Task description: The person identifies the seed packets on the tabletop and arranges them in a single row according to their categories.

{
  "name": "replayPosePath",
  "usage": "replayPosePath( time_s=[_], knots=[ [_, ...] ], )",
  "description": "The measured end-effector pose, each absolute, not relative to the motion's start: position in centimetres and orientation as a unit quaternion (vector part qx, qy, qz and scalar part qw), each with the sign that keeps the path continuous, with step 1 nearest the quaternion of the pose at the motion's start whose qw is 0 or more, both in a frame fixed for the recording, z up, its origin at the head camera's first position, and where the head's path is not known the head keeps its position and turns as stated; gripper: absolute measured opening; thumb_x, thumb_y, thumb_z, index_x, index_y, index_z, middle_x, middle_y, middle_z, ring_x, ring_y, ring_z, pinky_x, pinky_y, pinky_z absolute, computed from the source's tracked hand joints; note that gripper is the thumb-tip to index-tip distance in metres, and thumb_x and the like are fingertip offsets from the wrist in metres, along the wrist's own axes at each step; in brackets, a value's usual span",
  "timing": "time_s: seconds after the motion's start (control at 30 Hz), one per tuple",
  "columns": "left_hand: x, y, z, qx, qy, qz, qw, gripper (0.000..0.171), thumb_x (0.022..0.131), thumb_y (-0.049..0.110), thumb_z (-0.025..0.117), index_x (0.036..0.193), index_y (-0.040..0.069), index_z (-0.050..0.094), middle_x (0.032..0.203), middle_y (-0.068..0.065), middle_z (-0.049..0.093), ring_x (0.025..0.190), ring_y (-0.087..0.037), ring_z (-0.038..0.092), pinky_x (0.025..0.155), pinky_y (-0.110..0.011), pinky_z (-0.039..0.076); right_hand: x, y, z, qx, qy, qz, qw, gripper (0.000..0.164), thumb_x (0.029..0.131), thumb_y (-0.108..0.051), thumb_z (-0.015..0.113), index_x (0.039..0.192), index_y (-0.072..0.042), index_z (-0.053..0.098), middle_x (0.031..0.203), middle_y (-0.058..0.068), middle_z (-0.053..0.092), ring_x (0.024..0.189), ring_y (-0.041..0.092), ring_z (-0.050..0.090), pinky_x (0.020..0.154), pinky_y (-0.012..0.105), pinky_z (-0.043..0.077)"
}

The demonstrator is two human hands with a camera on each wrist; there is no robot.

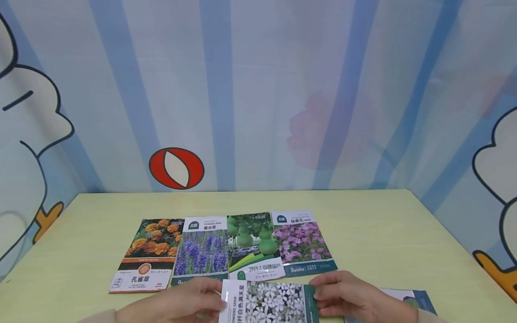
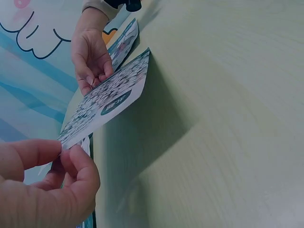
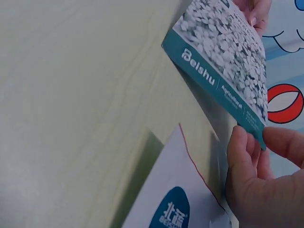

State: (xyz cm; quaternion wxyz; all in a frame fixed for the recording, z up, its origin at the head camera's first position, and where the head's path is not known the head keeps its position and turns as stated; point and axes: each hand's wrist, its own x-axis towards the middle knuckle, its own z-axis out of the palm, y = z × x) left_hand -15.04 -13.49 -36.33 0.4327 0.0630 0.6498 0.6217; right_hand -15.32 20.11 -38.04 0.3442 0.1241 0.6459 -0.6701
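Observation:
A seed packet with white flowers (image 1: 274, 303) is held sideways, lifted above the table, its shadow falling below it in the left wrist view. My left hand (image 1: 183, 298) pinches its white, lettered end between thumb and fingers. At the teal end, my right hand (image 1: 353, 294) pinches a corner, which shows clearly in the right wrist view. Just beyond lies a row of packets: orange marigolds (image 1: 153, 255), purple lavender (image 1: 202, 253), green gourds (image 1: 254, 251) and pink flowers (image 1: 303, 242). The lavender packet's lower edge is partly covered by my left hand.
Another white and teal packet (image 1: 424, 299) lies on the pale yellow table (image 1: 383, 233) under my right wrist, mostly hidden in the head view. A striped cartoon curtain (image 1: 266, 98) stands behind the table's far edge and along both sides.

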Motion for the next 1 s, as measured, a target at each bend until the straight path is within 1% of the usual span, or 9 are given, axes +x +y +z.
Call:
replayPosePath(
  time_s=[0.1, 0.27, 0.4, 0.5, 0.57, 0.67, 0.73, 0.83, 1.0],
  knots=[
    [-15.1, -13.2, -35.9, 0.031, 0.628, 0.652, 0.425, 0.019, 0.092, 0.004, 0.050, 0.110, -0.001, 0.056, 0.079, 0.001, 0.059, 0.063, -0.005, 0.047, 0.057, -0.012, 0.041, -15.4, 20.3, -38.1, 0.083, 0.626, -0.680, 0.373, 0.015, 0.086, -0.002, 0.058, 0.100, -0.003, 0.064, 0.070, 0.001, 0.061, 0.061, 0.008, 0.060, 0.062, 0.020, 0.054],
    [-15.5, -12.5, -35.6, -0.016, 0.652, 0.652, 0.387, 0.018, 0.091, 0.007, 0.053, 0.107, 0.001, 0.058, 0.086, -0.003, 0.063, 0.066, -0.008, 0.049, 0.057, -0.014, 0.040, -15.7, 20.6, -38.0, 0.016, 0.600, -0.676, 0.426, 0.008, 0.088, -0.009, 0.058, 0.092, -0.012, 0.064, 0.067, -0.004, 0.061, 0.060, 0.004, 0.060, 0.061, 0.017, 0.052],
    [-16.4, -11.7, -35.4, -0.009, 0.674, 0.639, 0.371, 0.025, 0.094, 0.012, 0.050, 0.114, -0.003, 0.053, 0.095, -0.005, 0.064, 0.080, -0.013, 0.060, 0.072, -0.029, 0.052, -15.9, 20.4, -37.6, -0.034, 0.588, -0.666, 0.457, 0.008, 0.089, -0.013, 0.058, 0.093, -0.013, 0.065, 0.070, -0.006, 0.063, 0.062, 0.003, 0.061, 0.061, 0.016, 0.052],
    [-16.9, -11.2, -35.4, 0.023, 0.664, 0.649, 0.370, 0.031, 0.096, 0.012, 0.047, 0.121, -0.006, 0.048, 0.101, -0.008, 0.064, 0.090, -0.017, 0.062, 0.083, -0.038, 0.052, -16.1, 19.9, -37.5, -0.075, 0.572, -0.664, 0.475, 0.010, 0.090, -0.011, 0.056, 0.096, -0.012, 0.064, 0.072, -0.007, 0.063, 0.063, 0.001, 0.062, 0.062, 0.014, 0.051],
    [-17.1, -10.7, -35.4, 0.043, 0.654, 0.661, 0.365, 0.032, 0.097, 0.012, 0.045, 0.122, -0.007, 0.046, 0.102, -0.010, 0.063, 0.091, -0.018, 0.063, 0.084, -0.039, 0.052, -16.1, 19.5, -37.6, -0.099, 0.560, -0.663, 0.487, 0.012, 0.090, -0.008, 0.055, 0.096, -0.012, 0.064, 0.075, -0.008, 0.064, 0.065, 0.000, 0.062, 0.063, 0.013, 0.050],
    [-17.3, -9.8, -35.4, 0.061, 0.643, 0.675, 0.357, 0.036, 0.097, 0.013, 0.045, 0.126, -0.009, 0.044, 0.104, -0.010, 0.063, 0.090, -0.017, 0.063, 0.083, -0.036, 0.052, -16.2, 18.9, -37.8, -0.125, 0.547, -0.660, 0.499, 0.012, 0.089, -0.005, 0.053, 0.094, -0.013, 0.060, 0.069, -0.012, 0.058, 0.063, -0.004, 0.057, 0.059, 0.010, 0.046],
    [-17.4, -9.1, -35.4, 0.068, 0.637, 0.681, 0.354, 0.039, 0.097, 0.012, 0.045, 0.128, -0.009, 0.042, 0.105, -0.011, 0.062, 0.090, -0.018, 0.063, 0.083, -0.035, 0.052, -16.2, 18.6, -37.9, -0.137, 0.546, -0.658, 0.500, 0.012, 0.088, -0.004, 0.053, 0.094, -0.013, 0.058, 0.070, -0.012, 0.057, 0.065, -0.003, 0.055, 0.062, 0.012, 0.045],
    [-17.5, -8.2, -35.3, 0.069, 0.639, 0.681, 0.350, 0.040, 0.096, 0.012, 0.047, 0.129, -0.009, 0.042, 0.106, -0.011, 0.063, 0.091, -0.018, 0.063, 0.083, -0.035, 0.052, -16.2, 18.4, -38.1, -0.149, 0.549, -0.656, 0.495, 0.017, 0.086, -0.002, 0.054, 0.098, -0.012, 0.057, 0.077, -0.011, 0.060, 0.075, 0.000, 0.057, 0.072, 0.016, 0.046],
    [-17.6, -7.4, -35.1, 0.071, 0.646, 0.677, 0.346, 0.035, 0.094, 0.011, 0.050, 0.124, -0.007, 0.048, 0.104, -0.011, 0.063, 0.088, -0.017, 0.064, 0.080, -0.034, 0.053, -16.1, 18.1, -38.5, -0.155, 0.554, -0.658, 0.486, 0.025, 0.081, -0.001, 0.054, 0.103, -0.012, 0.058, 0.091, -0.008, 0.064, 0.088, 0.004, 0.059, 0.082, 0.020, 0.047]
  ],
)
